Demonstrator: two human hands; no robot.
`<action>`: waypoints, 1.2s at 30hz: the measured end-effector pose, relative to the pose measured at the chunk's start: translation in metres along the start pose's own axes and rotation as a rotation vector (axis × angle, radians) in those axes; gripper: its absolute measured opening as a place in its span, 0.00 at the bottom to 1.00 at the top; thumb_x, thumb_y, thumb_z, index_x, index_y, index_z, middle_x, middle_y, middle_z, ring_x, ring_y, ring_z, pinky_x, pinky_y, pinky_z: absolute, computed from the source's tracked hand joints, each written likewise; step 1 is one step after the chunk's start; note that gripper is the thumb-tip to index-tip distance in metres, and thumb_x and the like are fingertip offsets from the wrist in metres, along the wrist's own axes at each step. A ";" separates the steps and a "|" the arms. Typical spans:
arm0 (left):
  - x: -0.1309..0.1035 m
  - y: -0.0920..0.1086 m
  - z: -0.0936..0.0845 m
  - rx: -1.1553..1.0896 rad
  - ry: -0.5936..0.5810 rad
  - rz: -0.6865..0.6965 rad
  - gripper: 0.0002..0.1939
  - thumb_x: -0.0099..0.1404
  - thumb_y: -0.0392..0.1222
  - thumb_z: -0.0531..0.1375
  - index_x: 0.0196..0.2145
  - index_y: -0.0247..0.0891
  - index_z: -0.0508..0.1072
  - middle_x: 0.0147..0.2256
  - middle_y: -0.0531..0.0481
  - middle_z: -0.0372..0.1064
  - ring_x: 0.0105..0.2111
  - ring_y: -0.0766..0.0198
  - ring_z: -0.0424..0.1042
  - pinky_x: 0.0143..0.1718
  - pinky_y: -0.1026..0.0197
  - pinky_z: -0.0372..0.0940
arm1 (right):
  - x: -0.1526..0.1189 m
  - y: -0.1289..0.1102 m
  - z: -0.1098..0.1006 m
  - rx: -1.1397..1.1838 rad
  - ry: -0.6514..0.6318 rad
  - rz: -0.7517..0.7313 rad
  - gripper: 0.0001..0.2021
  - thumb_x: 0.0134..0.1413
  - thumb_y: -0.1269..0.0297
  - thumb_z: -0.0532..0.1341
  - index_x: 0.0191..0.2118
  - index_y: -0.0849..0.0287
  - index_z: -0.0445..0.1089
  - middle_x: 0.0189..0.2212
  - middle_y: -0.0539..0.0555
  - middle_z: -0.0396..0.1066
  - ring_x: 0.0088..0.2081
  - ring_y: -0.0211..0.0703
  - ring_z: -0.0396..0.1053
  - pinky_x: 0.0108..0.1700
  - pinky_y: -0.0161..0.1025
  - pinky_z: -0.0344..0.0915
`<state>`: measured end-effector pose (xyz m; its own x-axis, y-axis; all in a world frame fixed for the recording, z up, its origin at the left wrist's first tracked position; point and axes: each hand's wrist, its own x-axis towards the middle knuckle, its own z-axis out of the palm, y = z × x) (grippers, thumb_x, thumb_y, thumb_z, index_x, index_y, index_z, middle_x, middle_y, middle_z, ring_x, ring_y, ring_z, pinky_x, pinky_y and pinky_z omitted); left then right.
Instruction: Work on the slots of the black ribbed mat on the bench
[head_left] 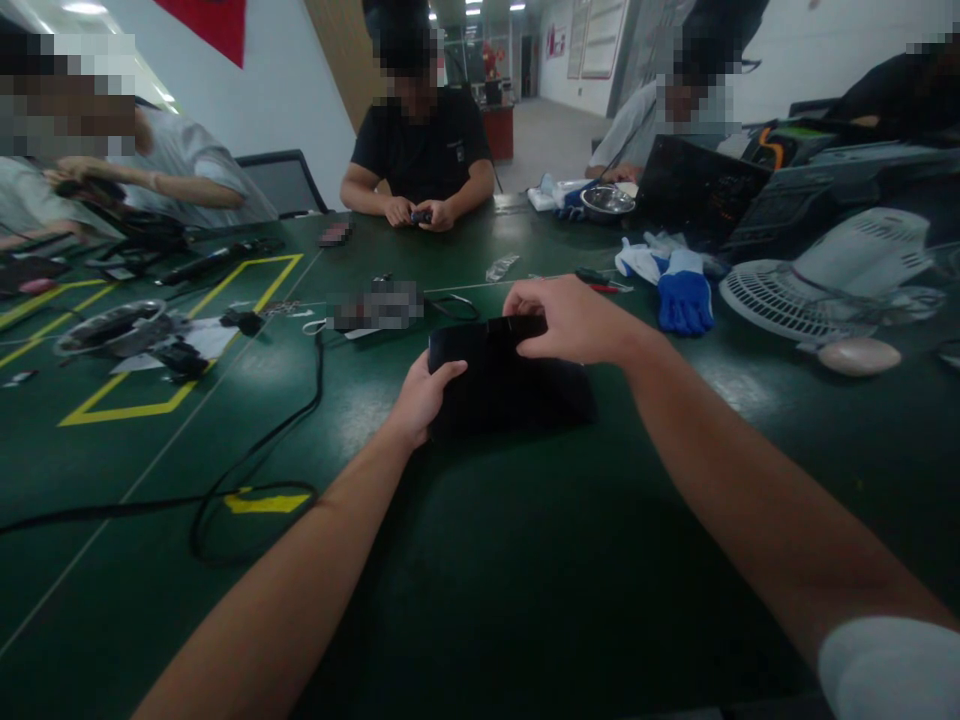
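A flat black rectangular object, perhaps a case or device, is tilted up from the green table in front of me. My left hand grips its left edge, thumb lying across the near face. At its upper edge my right hand has fingers and thumb closed around a small dark block-like piece. Whether that piece is joined to the black object I cannot tell. Dark surfaces hide further detail. Just behind lie a red-and-black tool and a clear plastic piece.
Blue-and-white gloves, a white fan and a pale oval object lie to the right. A black cable loops at left, near a metal ring-shaped part. Across the table a person in black handles something small.
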<state>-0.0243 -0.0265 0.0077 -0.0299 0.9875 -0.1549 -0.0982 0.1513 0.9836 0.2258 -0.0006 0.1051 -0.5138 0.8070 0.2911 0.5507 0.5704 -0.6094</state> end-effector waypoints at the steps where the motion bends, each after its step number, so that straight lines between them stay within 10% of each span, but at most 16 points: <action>1: 0.000 0.000 0.000 -0.001 -0.001 0.000 0.28 0.54 0.46 0.73 0.52 0.42 0.76 0.43 0.45 0.82 0.43 0.46 0.83 0.51 0.42 0.79 | 0.000 0.000 0.000 -0.009 -0.005 0.000 0.17 0.45 0.75 0.73 0.43 0.56 0.80 0.39 0.54 0.82 0.43 0.52 0.78 0.50 0.47 0.70; 36: -0.002 0.018 0.001 0.197 0.049 -0.202 0.28 0.60 0.44 0.68 0.58 0.43 0.72 0.42 0.44 0.81 0.39 0.49 0.83 0.38 0.52 0.78 | 0.002 0.000 -0.003 -0.145 -0.157 0.165 0.19 0.59 0.71 0.74 0.57 0.57 0.82 0.49 0.58 0.84 0.49 0.51 0.80 0.54 0.45 0.72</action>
<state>-0.0246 -0.0263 0.0254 -0.0775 0.9339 -0.3489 0.0876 0.3550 0.9307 0.2271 0.0015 0.1081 -0.4986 0.8639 0.0713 0.7184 0.4578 -0.5238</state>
